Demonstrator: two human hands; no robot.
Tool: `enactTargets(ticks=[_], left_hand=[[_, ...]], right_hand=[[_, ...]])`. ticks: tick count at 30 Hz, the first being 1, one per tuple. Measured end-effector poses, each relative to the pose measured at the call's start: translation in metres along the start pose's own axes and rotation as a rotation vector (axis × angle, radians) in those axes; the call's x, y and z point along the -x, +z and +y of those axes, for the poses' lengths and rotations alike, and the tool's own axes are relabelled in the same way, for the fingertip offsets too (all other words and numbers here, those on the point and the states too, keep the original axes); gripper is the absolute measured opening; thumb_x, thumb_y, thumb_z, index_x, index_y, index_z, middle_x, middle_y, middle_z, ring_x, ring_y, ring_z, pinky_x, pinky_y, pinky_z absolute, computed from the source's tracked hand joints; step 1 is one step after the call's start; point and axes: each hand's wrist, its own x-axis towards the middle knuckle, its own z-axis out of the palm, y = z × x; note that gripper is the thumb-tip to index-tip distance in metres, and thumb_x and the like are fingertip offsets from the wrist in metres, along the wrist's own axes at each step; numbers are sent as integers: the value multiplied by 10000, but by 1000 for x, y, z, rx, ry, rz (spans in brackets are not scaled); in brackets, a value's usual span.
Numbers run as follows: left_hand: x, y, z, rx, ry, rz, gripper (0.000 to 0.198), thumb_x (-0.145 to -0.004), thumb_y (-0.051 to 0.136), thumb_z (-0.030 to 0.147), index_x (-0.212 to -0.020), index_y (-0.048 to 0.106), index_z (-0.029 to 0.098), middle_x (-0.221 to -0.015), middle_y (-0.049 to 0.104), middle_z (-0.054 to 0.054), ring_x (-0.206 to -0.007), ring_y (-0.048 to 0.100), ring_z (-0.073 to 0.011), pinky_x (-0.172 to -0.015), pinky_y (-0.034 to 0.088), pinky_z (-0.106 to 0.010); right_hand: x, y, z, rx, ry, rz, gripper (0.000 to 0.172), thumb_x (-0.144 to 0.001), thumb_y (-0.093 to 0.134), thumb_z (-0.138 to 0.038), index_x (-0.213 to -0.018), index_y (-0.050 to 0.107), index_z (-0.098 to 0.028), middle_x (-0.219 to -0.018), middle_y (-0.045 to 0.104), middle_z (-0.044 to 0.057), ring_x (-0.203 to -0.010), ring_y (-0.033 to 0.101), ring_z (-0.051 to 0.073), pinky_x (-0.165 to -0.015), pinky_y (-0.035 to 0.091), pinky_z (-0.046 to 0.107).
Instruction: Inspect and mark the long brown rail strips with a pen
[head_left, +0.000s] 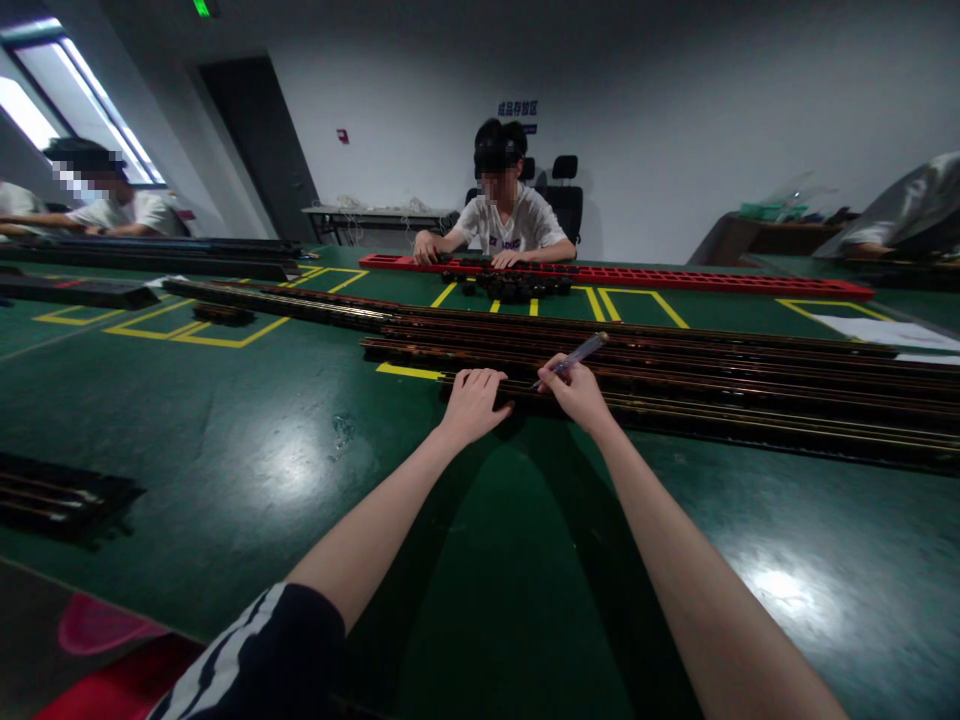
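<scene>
My right hand (574,392) is closed around a pen (583,350) with a clear barrel, its tip slanting down to the nearest of several long dark rails (697,412). To its left, my left hand (472,402) grips this rail near its left end, fingers bent over the top and thumb on the near side. The rails lie side by side across the table, with brassy and reddish lines along them. Whatever the pen tip touches is too small to make out.
Across the green table (247,420), a person sits behind a long red slotted bar (720,283) and a heap of dark parts (517,283). More dark rails (60,495) lie at the left. White paper (885,330) lies at the right. Other people sit at both sides.
</scene>
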Motion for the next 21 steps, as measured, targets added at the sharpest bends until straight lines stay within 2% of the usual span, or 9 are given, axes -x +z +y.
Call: enactTargets(ticks=[21], left_hand=[[0,2,0,-26,-25,13,353,-884,522,371,-1145,557,137,-1141,634,-103,-1081,541,-261,-974,339,-426]], right_hand=[[-1,2,-2,-11,12,-5,122,-796,569,-271,-702,514,-218,-566,629,-10,-599,646,179,-665,490,305]])
